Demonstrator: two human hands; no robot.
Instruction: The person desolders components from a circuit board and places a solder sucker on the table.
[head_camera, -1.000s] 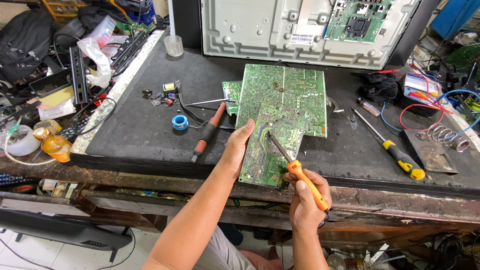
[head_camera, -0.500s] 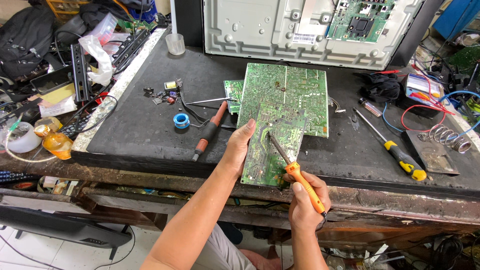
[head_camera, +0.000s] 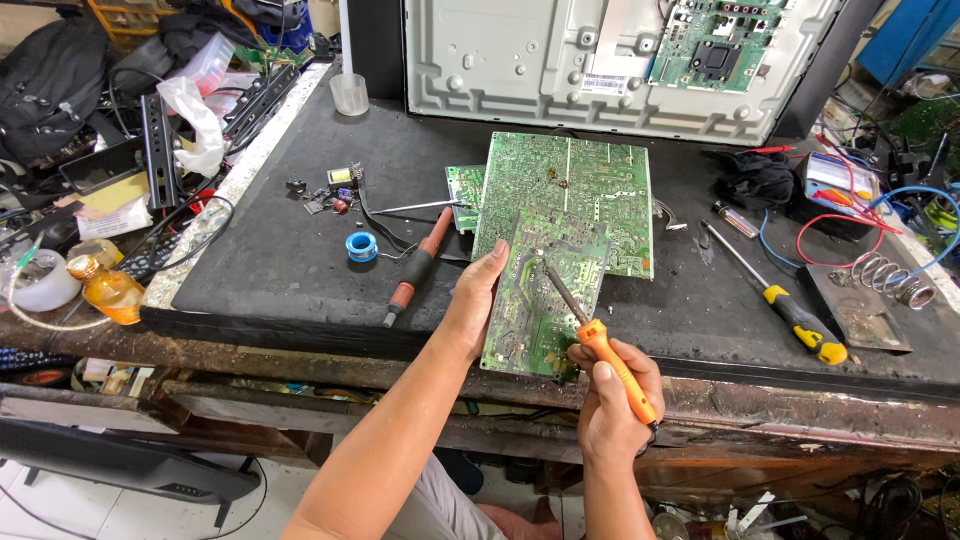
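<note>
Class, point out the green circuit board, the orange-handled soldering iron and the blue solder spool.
green circuit board (head_camera: 570, 200), head view, bare middle.
orange-handled soldering iron (head_camera: 618, 365), head view, orange handle.
blue solder spool (head_camera: 362, 247), head view, its rim.

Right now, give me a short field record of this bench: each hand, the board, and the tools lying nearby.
left hand: rests on the left edge of the green circuit board
right hand: grips the orange soldering iron, tip on the board
board: lies flat on the black mat, solder side up
nearby tools: red-handled tool, yellow-handled screwdriver, blue solder spool
</note>
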